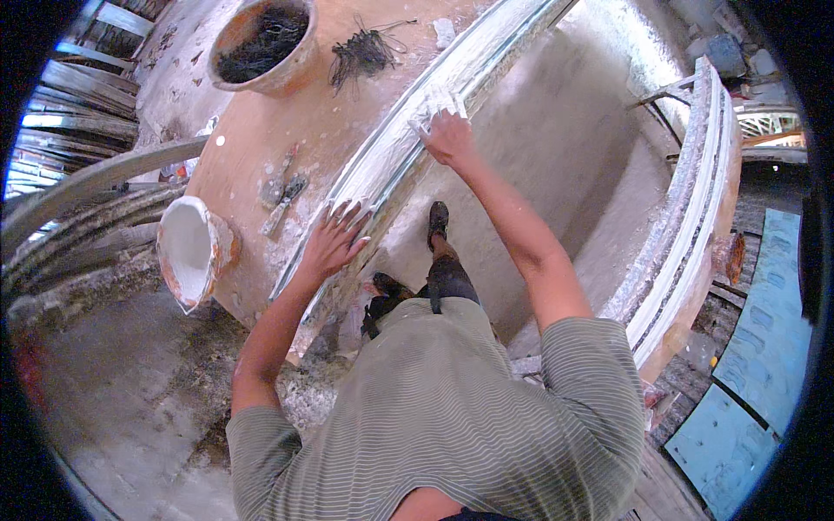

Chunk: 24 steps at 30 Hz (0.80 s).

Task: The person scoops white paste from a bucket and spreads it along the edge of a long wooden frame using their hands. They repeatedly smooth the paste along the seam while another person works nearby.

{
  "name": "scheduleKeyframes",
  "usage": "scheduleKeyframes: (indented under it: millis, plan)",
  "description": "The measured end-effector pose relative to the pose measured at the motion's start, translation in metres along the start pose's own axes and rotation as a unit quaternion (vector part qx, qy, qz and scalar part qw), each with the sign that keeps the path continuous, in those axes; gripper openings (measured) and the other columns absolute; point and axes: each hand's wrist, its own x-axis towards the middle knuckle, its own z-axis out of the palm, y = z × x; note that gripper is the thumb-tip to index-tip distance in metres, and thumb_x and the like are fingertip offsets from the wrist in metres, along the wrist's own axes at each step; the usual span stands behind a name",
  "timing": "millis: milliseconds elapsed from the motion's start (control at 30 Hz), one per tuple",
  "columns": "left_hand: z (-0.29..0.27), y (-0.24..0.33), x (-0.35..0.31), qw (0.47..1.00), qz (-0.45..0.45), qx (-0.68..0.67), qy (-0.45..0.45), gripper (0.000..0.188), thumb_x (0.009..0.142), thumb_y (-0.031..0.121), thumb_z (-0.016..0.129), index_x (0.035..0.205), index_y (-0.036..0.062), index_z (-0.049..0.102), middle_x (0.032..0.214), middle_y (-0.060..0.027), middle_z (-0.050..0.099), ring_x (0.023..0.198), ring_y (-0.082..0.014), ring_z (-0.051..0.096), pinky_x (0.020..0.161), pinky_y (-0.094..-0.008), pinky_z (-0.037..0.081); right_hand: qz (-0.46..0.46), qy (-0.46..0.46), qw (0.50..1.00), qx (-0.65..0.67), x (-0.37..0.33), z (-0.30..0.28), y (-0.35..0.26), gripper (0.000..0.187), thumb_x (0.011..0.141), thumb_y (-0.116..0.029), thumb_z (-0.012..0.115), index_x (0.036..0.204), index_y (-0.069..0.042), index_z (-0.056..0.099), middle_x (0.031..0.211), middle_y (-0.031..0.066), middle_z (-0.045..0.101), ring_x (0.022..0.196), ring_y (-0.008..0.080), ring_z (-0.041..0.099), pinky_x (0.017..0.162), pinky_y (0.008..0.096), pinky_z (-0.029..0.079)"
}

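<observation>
A long white plaster moulding (382, 165) with a ridged profile runs diagonally along the table edge in front of me. My left hand (333, 241) lies on its nearer part, fingers spread and tips smeared white. Farther along, my right hand (448, 137) rests on the moulding with its fingers bent down at a raised white patch (441, 102). White plaster blends with those fingertips, so what they grip is hard to make out. Beside my left hand, a trowel-like tool (282, 204) with white residue lies on the tabletop.
On the brown table (261, 130) stand a bowl of dark fibre (265, 82) and a loose dark fibre bundle (365, 54). A plaster-coated bucket (195, 253) sits at its left edge. A curved white moulding (695, 226) stands at right, near light-blue panels (764, 321). Curved strips (95, 217) lie left.
</observation>
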Motion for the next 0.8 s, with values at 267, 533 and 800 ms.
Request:
scheduleKeyframes:
  millis: [267,533,800]
  plan:
    - [-0.008,0.007,0.052,0.996,-0.011,0.038,-0.081,0.064,0.102,0.053,0.038,0.156,0.0197,0.034,0.157,-0.006,0.04,0.146,-0.0293,0.034,0.123,-0.052,0.016,-0.233,0.106,0.957,0.138,-0.037,0.012,-0.016,0.074,0.096,-0.064,0.042,0.112,0.003,0.067,0.096,0.026,0.068,0.09,0.0399,0.068,0.092,0.0522,0.05]
    - [-0.021,0.015,0.12,1.0,0.013,0.004,-0.019,0.06,0.103,0.049,0.039,0.153,0.0161,0.04,0.157,-0.0056,0.04,0.148,-0.0307,0.031,0.124,-0.0526,0.011,-0.341,0.219,0.899,0.164,-0.005,0.002,0.023,0.06,0.098,-0.053,0.046,0.111,0.002,0.064,0.11,0.025,0.066,0.1,0.0374,0.066,0.085,0.0539,0.052]
    - [-0.04,0.023,0.263,0.991,0.05,-0.002,0.122,0.064,0.103,0.054,0.034,0.154,0.0136,0.038,0.159,-0.0088,0.036,0.15,-0.0313,0.025,0.125,-0.0489,0.013,0.037,0.019,0.999,-0.019,0.074,-0.01,0.104,0.052,0.099,-0.043,0.048,0.112,0.004,0.064,0.111,0.0274,0.066,0.1,0.0418,0.066,0.086,0.0532,0.054]
